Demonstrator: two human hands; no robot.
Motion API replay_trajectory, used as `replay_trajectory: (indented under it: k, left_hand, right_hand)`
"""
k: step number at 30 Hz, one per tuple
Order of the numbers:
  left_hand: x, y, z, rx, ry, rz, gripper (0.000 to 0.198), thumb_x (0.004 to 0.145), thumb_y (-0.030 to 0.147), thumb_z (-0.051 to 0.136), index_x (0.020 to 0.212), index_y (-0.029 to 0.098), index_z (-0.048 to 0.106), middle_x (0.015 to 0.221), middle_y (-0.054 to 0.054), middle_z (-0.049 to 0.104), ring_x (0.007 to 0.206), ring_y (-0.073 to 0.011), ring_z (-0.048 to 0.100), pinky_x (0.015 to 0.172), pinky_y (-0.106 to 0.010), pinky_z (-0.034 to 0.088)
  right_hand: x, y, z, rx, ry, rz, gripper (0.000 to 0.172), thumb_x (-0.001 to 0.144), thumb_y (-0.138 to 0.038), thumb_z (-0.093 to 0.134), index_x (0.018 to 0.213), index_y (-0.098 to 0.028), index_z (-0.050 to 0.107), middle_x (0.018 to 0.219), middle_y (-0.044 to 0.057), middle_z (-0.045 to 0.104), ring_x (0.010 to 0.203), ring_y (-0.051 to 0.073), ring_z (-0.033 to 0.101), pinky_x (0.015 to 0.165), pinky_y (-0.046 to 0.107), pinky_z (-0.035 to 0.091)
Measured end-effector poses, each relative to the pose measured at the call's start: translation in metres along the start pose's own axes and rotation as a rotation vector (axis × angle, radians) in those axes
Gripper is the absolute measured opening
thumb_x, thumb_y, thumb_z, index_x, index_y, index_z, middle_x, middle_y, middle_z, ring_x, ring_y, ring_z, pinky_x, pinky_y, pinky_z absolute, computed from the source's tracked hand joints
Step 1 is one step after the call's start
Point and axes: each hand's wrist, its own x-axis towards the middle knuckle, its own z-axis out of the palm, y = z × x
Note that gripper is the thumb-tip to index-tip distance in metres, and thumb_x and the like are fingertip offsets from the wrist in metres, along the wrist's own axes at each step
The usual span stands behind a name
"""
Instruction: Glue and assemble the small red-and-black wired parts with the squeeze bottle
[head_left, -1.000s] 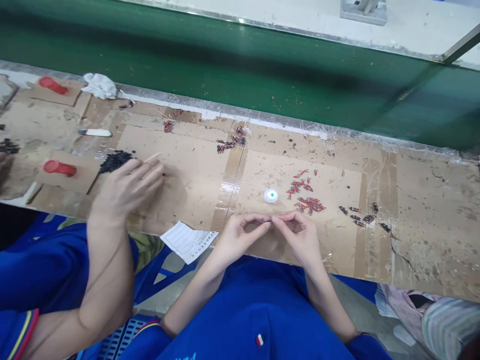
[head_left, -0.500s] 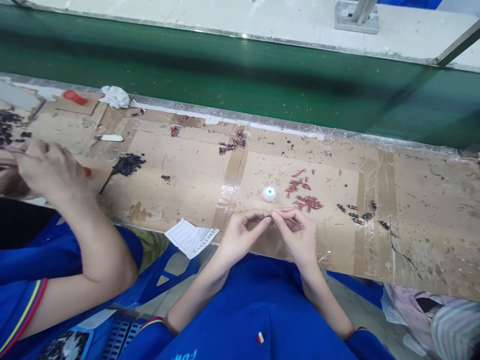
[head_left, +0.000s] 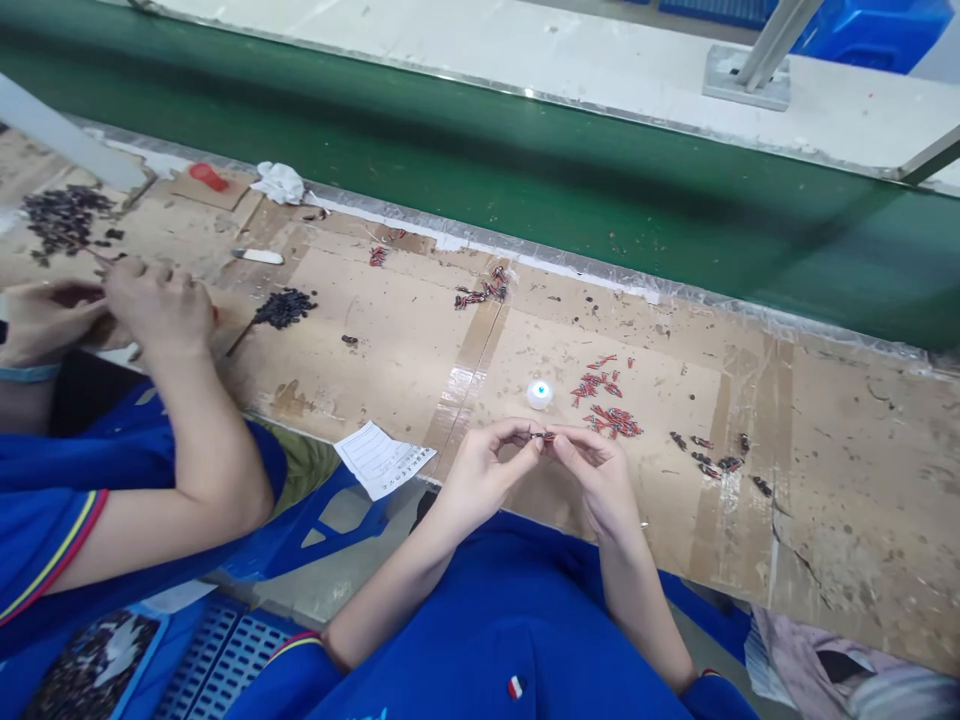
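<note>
Near the table's front edge, my left hand [head_left: 486,468] and my right hand [head_left: 594,466] meet fingertip to fingertip. Pinched between them is a small dark-and-red piece [head_left: 543,436], mostly covered by the fingers. Just beyond my hands stands a small round white container [head_left: 539,393] with a bright blue spot in its middle. A pile of small red-and-black pieces [head_left: 615,421] lies past my right hand, with a looser group of similar pieces [head_left: 596,383] behind it. Several darker pieces [head_left: 727,464] are scattered farther right.
A co-worker's hand [head_left: 161,305] works at the left, near a black heap of small parts [head_left: 283,308]. A printed paper slip [head_left: 382,460] overhangs the cardboard-covered table's [head_left: 390,370] front edge. A white-handled tool [head_left: 259,256] lies at the back left. A green belt [head_left: 420,160] runs behind.
The view has shifted and turned, showing more on the left. My fingertips have parted slightly, so more of the small piece shows. The co-worker's second hand is more visible.
</note>
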Motion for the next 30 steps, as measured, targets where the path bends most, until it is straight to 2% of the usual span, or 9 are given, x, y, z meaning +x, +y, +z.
replay_trajectory:
  k: [3,6,9,12,17,22,26,30]
  left_hand:
    - [0.0,0.006,0.003,0.001,0.027,0.014,0.019,0.083,0.034,0.065,0.084,0.017,0.072,0.087,-0.006,0.075,0.085,-0.0197,0.07,0.083,-0.03,0.055]
    - [0.0,0.013,0.007,0.003,0.066,0.044,0.018,0.082,0.033,0.065,0.083,0.017,0.072,0.086,-0.006,0.075,0.084,-0.0195,0.069,0.082,-0.03,0.056]
    - [-0.002,0.015,0.009,0.004,0.116,0.041,0.017,0.081,0.031,0.065,0.084,0.017,0.072,0.087,-0.006,0.075,0.084,-0.0191,0.069,0.083,-0.029,0.056]
    - [-0.007,0.013,0.005,0.007,0.157,0.017,0.017,0.081,0.031,0.065,0.086,0.017,0.072,0.088,-0.006,0.075,0.086,-0.0195,0.07,0.083,-0.029,0.056]
    - [-0.015,0.005,-0.016,-0.046,0.187,-0.01,0.017,0.082,0.031,0.064,0.087,0.017,0.073,0.089,-0.006,0.075,0.086,-0.0189,0.07,0.082,-0.028,0.056]
    - [-0.017,0.003,-0.045,-0.076,0.128,-0.02,0.019,0.08,0.034,0.066,0.086,0.017,0.072,0.088,-0.006,0.075,0.086,-0.0197,0.07,0.083,-0.029,0.055]
    - [-0.019,0.003,-0.063,-0.069,0.107,-0.035,0.019,0.079,0.034,0.066,0.084,0.017,0.071,0.086,-0.006,0.075,0.084,-0.0198,0.069,0.08,-0.03,0.055]
    - [-0.022,0.0,-0.071,-0.085,0.071,-0.028,0.017,0.081,0.033,0.063,0.086,0.017,0.07,0.087,-0.005,0.074,0.085,-0.0186,0.068,0.083,-0.029,0.053]
  right_hand:
    - [-0.002,-0.005,-0.001,-0.131,-0.02,-0.141,0.022,0.074,-0.046,0.078,0.083,-0.025,0.079,0.095,0.005,0.078,0.087,0.022,0.073,0.082,0.037,0.062]
    - [-0.002,-0.01,-0.002,-0.192,0.0,-0.221,0.013,0.077,-0.036,0.076,0.085,-0.026,0.079,0.093,0.004,0.076,0.087,0.02,0.073,0.08,0.034,0.062]
    - [0.0,-0.014,-0.001,-0.21,-0.018,-0.256,0.009,0.078,-0.032,0.075,0.083,-0.027,0.079,0.09,0.004,0.076,0.084,0.019,0.072,0.08,0.032,0.061]
    - [0.004,-0.015,0.006,-0.22,-0.072,-0.228,0.01,0.078,-0.035,0.075,0.081,-0.025,0.078,0.087,0.004,0.075,0.081,0.019,0.071,0.078,0.033,0.061]
    - [0.011,-0.004,0.025,-0.17,-0.108,-0.16,0.017,0.072,-0.041,0.08,0.077,-0.025,0.076,0.08,0.003,0.074,0.078,0.019,0.071,0.077,0.034,0.061]
    - [0.01,0.008,0.051,-0.177,-0.068,-0.088,0.027,0.067,-0.049,0.081,0.075,-0.024,0.076,0.079,0.003,0.076,0.077,0.02,0.072,0.079,0.037,0.061]
    - [0.003,0.009,0.068,-0.214,-0.042,-0.102,0.028,0.069,-0.05,0.079,0.077,-0.023,0.077,0.081,0.004,0.077,0.077,0.021,0.073,0.081,0.038,0.061]
    - [-0.003,0.009,0.079,-0.214,0.01,-0.126,0.028,0.068,-0.048,0.08,0.077,-0.022,0.076,0.082,0.004,0.077,0.077,0.02,0.073,0.081,0.037,0.061]
